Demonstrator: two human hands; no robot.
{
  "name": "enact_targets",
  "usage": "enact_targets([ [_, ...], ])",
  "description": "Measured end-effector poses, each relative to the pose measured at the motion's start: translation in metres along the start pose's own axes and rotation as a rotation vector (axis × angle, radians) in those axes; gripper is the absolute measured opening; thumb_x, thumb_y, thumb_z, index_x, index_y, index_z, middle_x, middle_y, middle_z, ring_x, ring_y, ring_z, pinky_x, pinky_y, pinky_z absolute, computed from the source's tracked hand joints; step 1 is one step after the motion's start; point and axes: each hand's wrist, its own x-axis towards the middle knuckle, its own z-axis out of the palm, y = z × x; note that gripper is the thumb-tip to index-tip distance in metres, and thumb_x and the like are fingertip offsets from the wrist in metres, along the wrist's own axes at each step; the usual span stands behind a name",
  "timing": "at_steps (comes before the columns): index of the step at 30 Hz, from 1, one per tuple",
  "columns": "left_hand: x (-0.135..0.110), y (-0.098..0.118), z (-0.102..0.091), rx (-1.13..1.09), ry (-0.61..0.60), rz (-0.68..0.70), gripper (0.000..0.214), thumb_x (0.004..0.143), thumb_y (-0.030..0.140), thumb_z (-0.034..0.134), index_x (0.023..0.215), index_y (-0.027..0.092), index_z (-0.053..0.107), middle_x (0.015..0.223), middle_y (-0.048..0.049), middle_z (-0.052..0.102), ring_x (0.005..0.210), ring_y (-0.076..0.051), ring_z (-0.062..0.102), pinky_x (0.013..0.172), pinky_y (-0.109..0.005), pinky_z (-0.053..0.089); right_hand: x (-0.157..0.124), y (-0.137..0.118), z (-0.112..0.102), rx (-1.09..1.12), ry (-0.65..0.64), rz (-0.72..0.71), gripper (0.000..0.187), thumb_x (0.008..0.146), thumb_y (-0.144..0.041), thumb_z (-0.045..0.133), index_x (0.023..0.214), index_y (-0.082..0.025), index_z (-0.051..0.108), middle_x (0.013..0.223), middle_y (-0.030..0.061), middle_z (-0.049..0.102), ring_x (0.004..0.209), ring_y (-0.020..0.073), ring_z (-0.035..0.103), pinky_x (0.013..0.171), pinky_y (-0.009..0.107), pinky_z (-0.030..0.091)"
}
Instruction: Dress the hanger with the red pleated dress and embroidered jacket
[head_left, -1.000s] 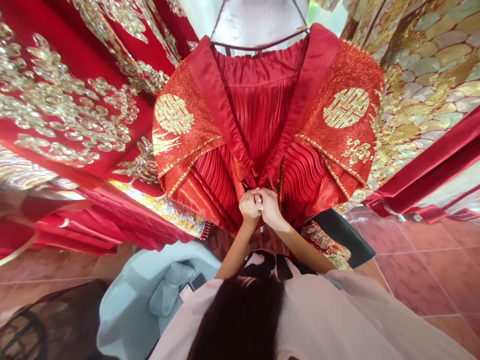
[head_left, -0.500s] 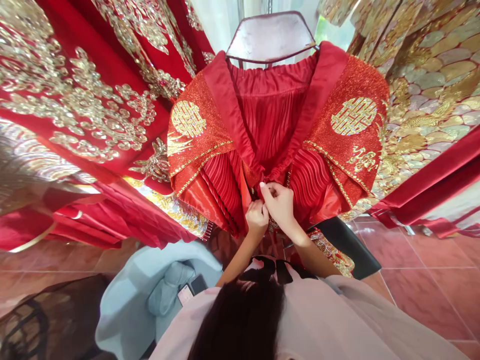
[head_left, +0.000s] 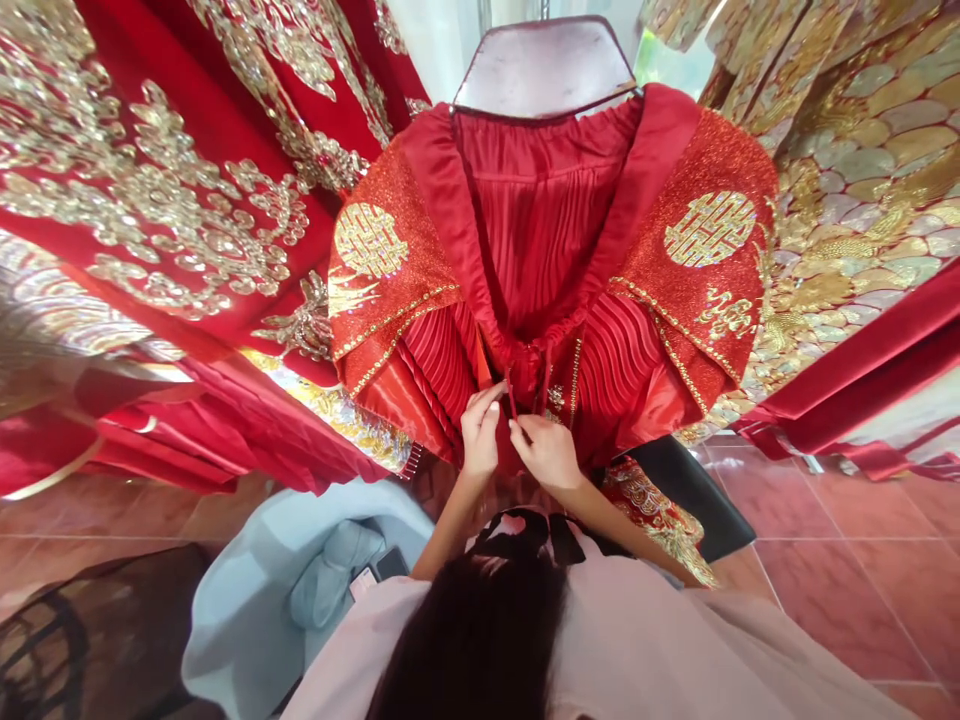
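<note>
A red robe [head_left: 547,230] with pleated lining and gold emblems on both shoulders hangs on a dress form [head_left: 545,65] in front of me. My left hand [head_left: 480,435] rests on the robe's front edge below the tied collar, fingers together against the cloth. Beside it, my right hand [head_left: 550,452] pinches a thin red tie string [head_left: 512,400] at the front closure. Both hands are close together at the robe's middle.
Red garments with gold and silver embroidery [head_left: 150,210] hang at the left, and gold scaled fabric [head_left: 862,150] at the right. A pale blue bag [head_left: 285,590] with a phone lies on the tiled floor [head_left: 847,560]. A black base [head_left: 694,490] shows under the robe.
My right hand has dropped from the knot at the collar to a spot lower on the front. My left hand has opened out from a fist and lies against the cloth.
</note>
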Motion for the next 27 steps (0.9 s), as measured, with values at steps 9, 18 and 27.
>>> enact_targets([
  [9, 0.002, 0.022, 0.0, -0.238, 0.06, -0.23, 0.041, 0.076, 0.056, 0.062, 0.071, 0.016, 0.065, 0.068, -0.0012, 0.064, 0.061, -0.011, 0.057, 0.065, -0.023, 0.048, 0.041, 0.011, -0.047, 0.396, 0.297, 0.092, 0.025, 0.082, -0.04, 0.059, 0.082, -0.017, 0.068, 0.067, 0.0022, 0.063, 0.06, 0.0127, 0.054, 0.063, 0.024, 0.039],
  [18, -0.017, 0.006, 0.003, -0.448, -0.164, -0.487, 0.047, 0.065, 0.061, 0.071, 0.072, 0.014, 0.072, 0.059, -0.0032, 0.066, 0.056, -0.013, 0.061, 0.062, -0.028, 0.052, 0.029, -0.008, -0.018, 0.718, 0.114, 0.155, 0.028, 0.082, -0.036, 0.057, 0.064, -0.017, 0.065, 0.061, 0.0021, 0.063, 0.061, 0.0133, 0.059, 0.057, 0.022, 0.043],
  [27, -0.014, -0.001, -0.011, -0.41, -0.136, -0.491, 0.04, 0.065, 0.051, 0.075, 0.084, 0.015, 0.074, 0.078, -0.0071, 0.072, 0.065, -0.015, 0.066, 0.065, -0.027, 0.055, 0.028, -0.016, -0.028, 1.037, 0.071, 0.234, 0.013, 0.067, -0.03, 0.071, 0.067, -0.017, 0.068, 0.068, 0.0019, 0.067, 0.062, 0.0119, 0.06, 0.062, 0.024, 0.049],
])
